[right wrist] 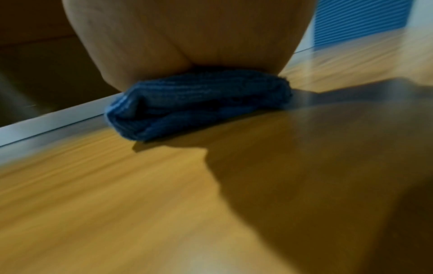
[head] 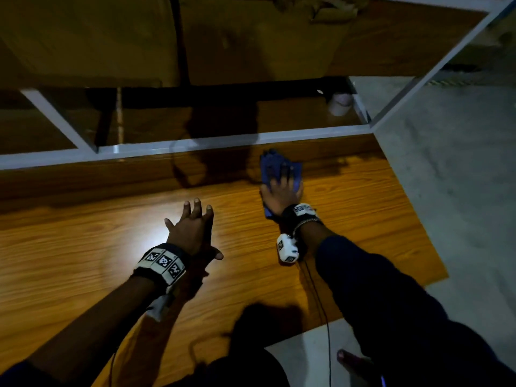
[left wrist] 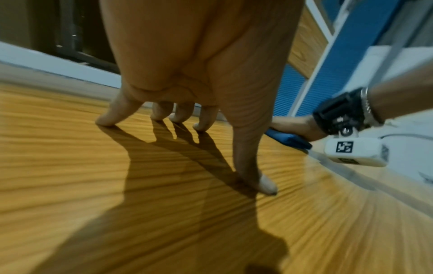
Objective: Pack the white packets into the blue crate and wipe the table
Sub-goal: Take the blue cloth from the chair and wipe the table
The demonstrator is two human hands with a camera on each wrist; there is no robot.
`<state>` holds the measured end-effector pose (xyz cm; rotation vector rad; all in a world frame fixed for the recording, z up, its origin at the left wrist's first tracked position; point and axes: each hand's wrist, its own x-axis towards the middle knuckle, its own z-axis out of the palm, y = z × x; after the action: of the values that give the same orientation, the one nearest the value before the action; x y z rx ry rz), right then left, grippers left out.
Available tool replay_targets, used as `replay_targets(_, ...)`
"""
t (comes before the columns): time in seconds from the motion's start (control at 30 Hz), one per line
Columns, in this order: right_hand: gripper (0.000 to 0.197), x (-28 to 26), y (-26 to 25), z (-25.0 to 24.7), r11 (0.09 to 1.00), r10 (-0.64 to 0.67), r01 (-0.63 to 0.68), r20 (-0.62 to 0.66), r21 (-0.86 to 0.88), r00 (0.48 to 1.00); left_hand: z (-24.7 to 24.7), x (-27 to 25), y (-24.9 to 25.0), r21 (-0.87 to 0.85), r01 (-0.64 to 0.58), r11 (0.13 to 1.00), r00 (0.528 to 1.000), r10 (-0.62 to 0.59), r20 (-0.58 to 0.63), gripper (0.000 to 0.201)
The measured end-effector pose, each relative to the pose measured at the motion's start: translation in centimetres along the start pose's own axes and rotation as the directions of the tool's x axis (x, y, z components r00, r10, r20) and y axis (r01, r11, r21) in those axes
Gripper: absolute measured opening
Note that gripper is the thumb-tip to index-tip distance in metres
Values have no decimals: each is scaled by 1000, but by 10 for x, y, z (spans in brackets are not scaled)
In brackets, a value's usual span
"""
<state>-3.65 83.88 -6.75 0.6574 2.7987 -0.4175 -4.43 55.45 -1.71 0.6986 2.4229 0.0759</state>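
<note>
A folded blue cloth (head: pixel 272 166) lies on the wooden table (head: pixel 83 247) near its far edge, and my right hand (head: pixel 282 185) presses flat on it with straight fingers. The right wrist view shows the cloth (right wrist: pixel 199 103) squashed under my palm beside the white table rim. My left hand (head: pixel 192 227) is spread open in the middle of the table. Its fingertips (left wrist: pixel 107 121) touch the wood in the left wrist view, where the cloth (left wrist: pixel 288 140) shows at the right. No white packets or blue crate are in view.
A white metal frame (head: pixel 181 148) runs along the table's far edge, with a dark shelf space behind it holding a roll of tape (head: pixel 339 103). Grey floor (head: pixel 446 163) lies to the right. Cables hang from my wrists.
</note>
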Motion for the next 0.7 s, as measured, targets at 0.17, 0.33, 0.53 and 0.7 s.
replay_targets(0.17, 67, -47, -66, 31, 999, -42, 42, -12, 7, 999, -5, -1, -13, -3, -67, 998, 997, 67, 28, 143)
replay_targets(0.33, 70, -71, -73, 48, 993, -111, 112, 13, -36, 994, -7, -7, -47, 24, -189, 982, 982, 188, 33, 137)
replay_targets(0.53, 69, -70, -36, 25, 998, -64, 63, 80, 10, 995, 1, -10, -50, 17, -220, 975, 975, 220, -17, 126)
replay_targets(0.7, 69, -53, 36, 0, 996, 86, -86, 20, -28, 996, 4, -10, -47, 14, -179, 984, 984, 179, -24, 125)
